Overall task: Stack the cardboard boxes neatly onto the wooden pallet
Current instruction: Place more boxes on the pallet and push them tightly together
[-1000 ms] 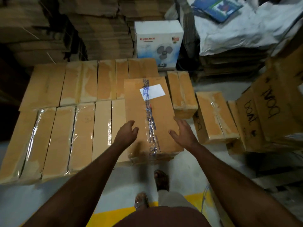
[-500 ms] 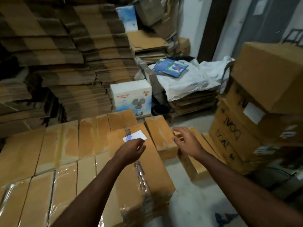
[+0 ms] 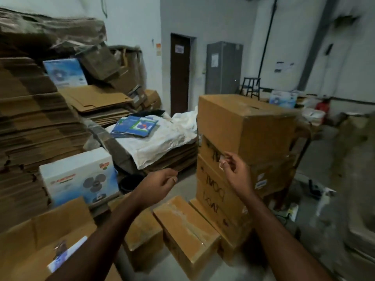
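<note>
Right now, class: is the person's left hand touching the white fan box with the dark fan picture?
Apart. The head view shows the left hand raised in mid-air, a plain gap separating it from the white fan box.

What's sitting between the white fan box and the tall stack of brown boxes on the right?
In the head view, a dark bucket on the floor and the left hand in front lie between the white fan box and the tall stack.

Single head-worn wide-angle view, facing forward and slightly down, close above both outstretched forearms, tall stack of cardboard boxes (image 3: 245, 151) near, just right of centre, dark door (image 3: 180, 74) far behind it, leftward.
</note>
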A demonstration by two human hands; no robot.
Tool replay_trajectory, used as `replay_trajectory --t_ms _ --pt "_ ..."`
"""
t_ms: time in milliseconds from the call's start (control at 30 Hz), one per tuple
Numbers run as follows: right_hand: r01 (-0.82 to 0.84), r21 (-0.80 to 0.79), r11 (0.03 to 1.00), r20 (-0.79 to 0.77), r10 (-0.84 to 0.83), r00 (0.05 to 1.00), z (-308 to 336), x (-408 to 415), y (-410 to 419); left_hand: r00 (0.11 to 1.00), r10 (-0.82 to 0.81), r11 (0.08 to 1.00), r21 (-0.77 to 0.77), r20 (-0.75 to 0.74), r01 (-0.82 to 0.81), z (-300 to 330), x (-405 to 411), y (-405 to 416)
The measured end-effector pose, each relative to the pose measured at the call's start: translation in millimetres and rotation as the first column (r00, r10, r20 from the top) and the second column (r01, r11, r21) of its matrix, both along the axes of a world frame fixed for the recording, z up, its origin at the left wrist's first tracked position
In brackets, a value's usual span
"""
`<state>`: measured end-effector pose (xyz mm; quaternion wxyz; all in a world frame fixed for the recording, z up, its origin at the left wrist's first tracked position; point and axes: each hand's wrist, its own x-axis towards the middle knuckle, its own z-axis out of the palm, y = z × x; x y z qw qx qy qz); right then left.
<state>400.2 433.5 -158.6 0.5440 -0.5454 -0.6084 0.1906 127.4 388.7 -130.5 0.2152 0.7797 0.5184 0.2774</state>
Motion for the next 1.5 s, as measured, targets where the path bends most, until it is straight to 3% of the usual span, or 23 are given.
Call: replay_trajectory --t_ms 133,267,400,467,567,667,800,933,1033,1167,1367,1500 --pt "0.07 0.021 0.997 -0.033 -0.069 0.997 24.7 92.3 40.2 0.974 -0.019 1.0 0.004 0.226 0.019 28.8 98.8 61.0" --pt "0.216 0.056 0.975 -0.068 -0.212 0.975 40.3 175.6 81.2 0.933 0.019 0.999 -0.049 0.36 -0.002 39.2 196.0 123.2" --pt "0.438 0.045 0.898 -0.116 -0.431 0.895 55.1 246.0 129.0 0.851 0.188 0.967 -0.243 0.491 -0.073 31.5 262.3 184.3" --pt "0.47 -0.016 0.883 -0.109 -0.469 0.877 64.5 272.3 155.1 0.774 0.293 0.939 -0.32 0.562 -0.123 25.2 280.3 209.2" --pt "0.385 -0.177 0.906 -0.194 -0.415 0.889 84.1 296.6 186.8 0.661 0.438 0.856 -0.509 0.61 -0.097 32.3 298.3 226.5" --pt "0.233 -0.328 0.916 -0.348 -0.346 0.871 92.3 311.0 213.5 0.573 0.497 0.762 -0.644 0.652 0.071 36.0 308.0 239.9" --pt "0.137 -0.42 0.897 -0.418 -0.325 0.848 87.9 319.1 229.0 0.501 0.531 0.694 -0.69 0.683 0.205 43.5 321.6 234.5" --pt "0.063 -0.516 0.854 -0.473 -0.346 0.81 81.3 339.2 250.4 0.414 0.563 0.684 -0.685 0.715 0.253 64.9 338.2 232.1" --pt "-0.017 -0.556 0.831 -0.535 -0.342 0.773 92.3 332.3 250.3 0.355 0.641 0.671 -0.722 0.68 0.171 82.2 347.8 237.3" --pt "-0.007 -0.539 0.843 -0.555 -0.348 0.756 99.9 314.5 248.5 0.266 0.716 0.659 -0.751 0.646 0.05 85.2 357.2 243.7" --pt "0.149 -0.352 0.924 -0.603 -0.345 0.719 98.9 274.5 244.9 0.163 0.717 0.697 -0.699 0.678 -0.158 62.4 335.8 252.0" --pt "0.13 -0.269 0.954 -0.637 -0.277 0.719 98.4 242.2 234.9 0.136 0.681 0.728 -0.645 0.719 -0.234 73.0 298.5 232.7"
